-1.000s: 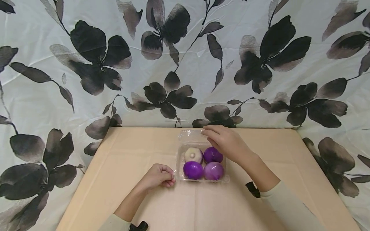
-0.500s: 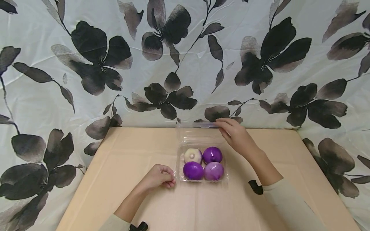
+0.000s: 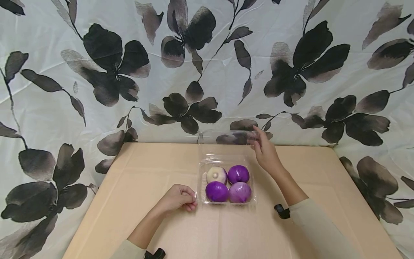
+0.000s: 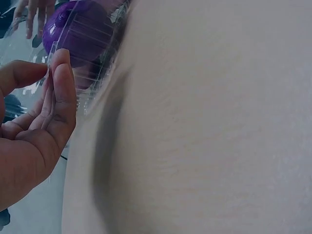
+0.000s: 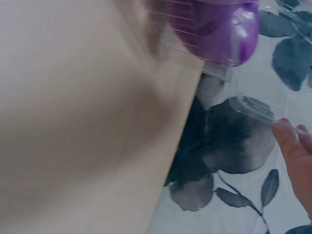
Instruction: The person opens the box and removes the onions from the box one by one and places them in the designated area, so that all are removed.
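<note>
Floral cloth (image 3: 97, 90) in black and white is hanging behind and around a tan table (image 3: 155, 162). On the table a clear box (image 3: 226, 201) is sitting, holding three purple onions (image 3: 216, 191) and one white onion (image 3: 216, 175) in a two-by-two block.

The right hand (image 3: 266, 154) is pinching the far right corner of the lid (image 3: 226, 138) between curled fingers, holding it raised and tilted back toward the cloth. The lid's long edge is running left to right, hinged along the box's far side, so it is lying beyond the onions, up and away from the person.

The left hand (image 3: 178, 198) is resting curled on the table, fingertips pinching the box's near left edge, as the left wrist view shows, steadying it. The right hand is the one nearer the lid; the left is nearer the onions.
</note>
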`<state>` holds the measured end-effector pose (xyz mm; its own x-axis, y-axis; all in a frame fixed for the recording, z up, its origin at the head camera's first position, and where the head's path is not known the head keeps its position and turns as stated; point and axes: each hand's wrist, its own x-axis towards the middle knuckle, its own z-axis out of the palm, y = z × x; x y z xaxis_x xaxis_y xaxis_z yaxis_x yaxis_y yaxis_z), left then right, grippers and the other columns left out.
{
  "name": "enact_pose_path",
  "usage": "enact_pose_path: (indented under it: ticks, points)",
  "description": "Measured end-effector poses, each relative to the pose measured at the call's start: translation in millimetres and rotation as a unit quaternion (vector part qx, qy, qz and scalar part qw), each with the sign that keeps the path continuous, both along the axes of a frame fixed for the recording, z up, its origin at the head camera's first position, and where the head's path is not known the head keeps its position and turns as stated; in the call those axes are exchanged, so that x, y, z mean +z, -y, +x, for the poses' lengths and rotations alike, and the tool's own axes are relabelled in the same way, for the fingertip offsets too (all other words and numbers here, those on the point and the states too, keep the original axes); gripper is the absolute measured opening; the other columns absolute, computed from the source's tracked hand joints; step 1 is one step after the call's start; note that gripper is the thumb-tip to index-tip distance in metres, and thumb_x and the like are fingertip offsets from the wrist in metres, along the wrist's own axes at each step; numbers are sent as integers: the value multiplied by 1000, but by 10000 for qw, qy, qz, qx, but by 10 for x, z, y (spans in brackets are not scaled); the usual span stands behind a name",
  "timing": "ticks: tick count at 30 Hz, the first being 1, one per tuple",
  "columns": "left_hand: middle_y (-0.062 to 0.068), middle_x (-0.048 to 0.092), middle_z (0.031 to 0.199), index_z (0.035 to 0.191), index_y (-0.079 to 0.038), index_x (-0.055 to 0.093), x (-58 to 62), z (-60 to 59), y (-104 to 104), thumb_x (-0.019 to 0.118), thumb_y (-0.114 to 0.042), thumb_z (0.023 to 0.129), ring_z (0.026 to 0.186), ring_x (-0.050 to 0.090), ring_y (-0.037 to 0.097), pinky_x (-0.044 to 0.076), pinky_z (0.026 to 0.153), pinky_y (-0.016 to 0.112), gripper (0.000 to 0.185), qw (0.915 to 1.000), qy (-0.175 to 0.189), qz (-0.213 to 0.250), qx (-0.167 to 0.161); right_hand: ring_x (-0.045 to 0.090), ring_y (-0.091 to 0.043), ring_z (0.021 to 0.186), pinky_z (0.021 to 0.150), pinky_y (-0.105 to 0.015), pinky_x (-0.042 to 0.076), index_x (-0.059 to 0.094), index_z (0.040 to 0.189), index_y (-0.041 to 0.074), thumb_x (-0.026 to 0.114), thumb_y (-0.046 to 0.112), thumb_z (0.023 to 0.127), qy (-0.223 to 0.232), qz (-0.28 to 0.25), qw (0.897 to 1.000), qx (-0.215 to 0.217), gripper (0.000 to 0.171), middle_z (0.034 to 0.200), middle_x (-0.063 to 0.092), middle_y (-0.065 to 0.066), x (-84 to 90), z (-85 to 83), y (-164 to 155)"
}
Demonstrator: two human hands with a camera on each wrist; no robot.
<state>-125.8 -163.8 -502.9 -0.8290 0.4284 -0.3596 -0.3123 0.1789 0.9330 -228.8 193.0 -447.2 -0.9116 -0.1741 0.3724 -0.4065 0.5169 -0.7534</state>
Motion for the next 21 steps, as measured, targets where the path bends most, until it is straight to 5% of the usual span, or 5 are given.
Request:
enact_pose_path:
  ticks: [5, 21]
  points:
    - [22, 76, 86, 100, 14, 65, -2, -10, -5, 66, 2, 93, 69, 72, 16, 66, 65, 28, 14, 10000, -12, -63, -41, 65, -44, 123, 99, -43, 60, 16, 163, 4, 38, -3, 108, 343, -230, 9991, 37, 59, 143, 58, -27, -168, -60, -3]
    - [20, 76, 83, 95, 12, 66, -6, -7, 6, 66, 3, 92, 69, 73, 17, 68, 67, 31, 9, 9999, -49, -134, -43, 69, -40, 117, 99, -50, 60, 13, 162, -3, 53, 1, 104, 1166, 322, 9924, -220, 71, 139, 63, -26, -578, -46, 10]
